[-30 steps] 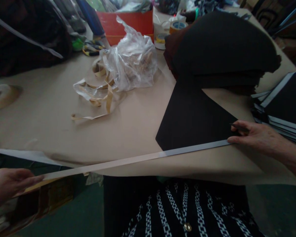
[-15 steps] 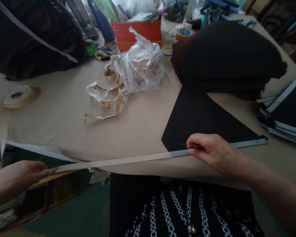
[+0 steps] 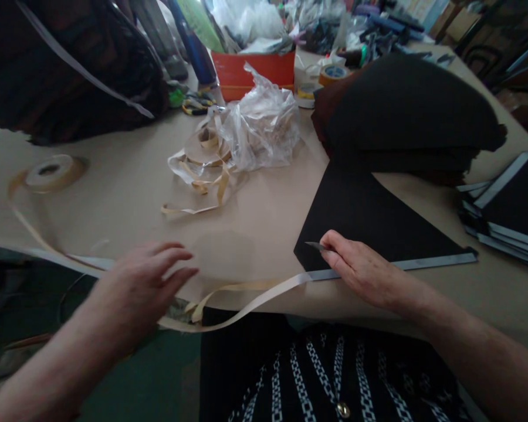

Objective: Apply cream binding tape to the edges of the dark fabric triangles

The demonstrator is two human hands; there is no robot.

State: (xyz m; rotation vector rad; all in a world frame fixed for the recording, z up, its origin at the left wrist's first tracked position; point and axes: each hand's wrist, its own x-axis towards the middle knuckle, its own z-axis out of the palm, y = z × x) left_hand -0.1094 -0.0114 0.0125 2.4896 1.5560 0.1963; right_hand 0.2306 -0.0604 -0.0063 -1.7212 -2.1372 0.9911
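Note:
My right hand (image 3: 356, 266) is closed around a small pointed metal blade (image 3: 314, 245), its tip facing left. Beneath that hand lies a black fan-shaped sheet (image 3: 356, 205) with a pale tape strip (image 3: 431, 261) along its near edge. The tape goes on past the sheet's left corner as a slack loop (image 3: 264, 297), sagging over the table edge. My left hand (image 3: 145, 281) hovers at the table edge, thumb and fingers apart, holding nothing. Behind it, a tape roll (image 3: 48, 174) lies on the table, a length of tape trailing from it toward the edge.
A second roll (image 3: 206, 145) with curled tape ends lies by a crumpled clear plastic bag (image 3: 264, 123). A stack of dark sheets (image 3: 413, 111) is at back right, taped black pieces (image 3: 514, 193) at far right. A red box (image 3: 255, 73) and a dark bundle (image 3: 79, 70) stand behind.
My left hand let go of the tape and moved right and up, opening. The taut tape now hangs slack. The right hand shifted slightly left, its blade showing more clearly.

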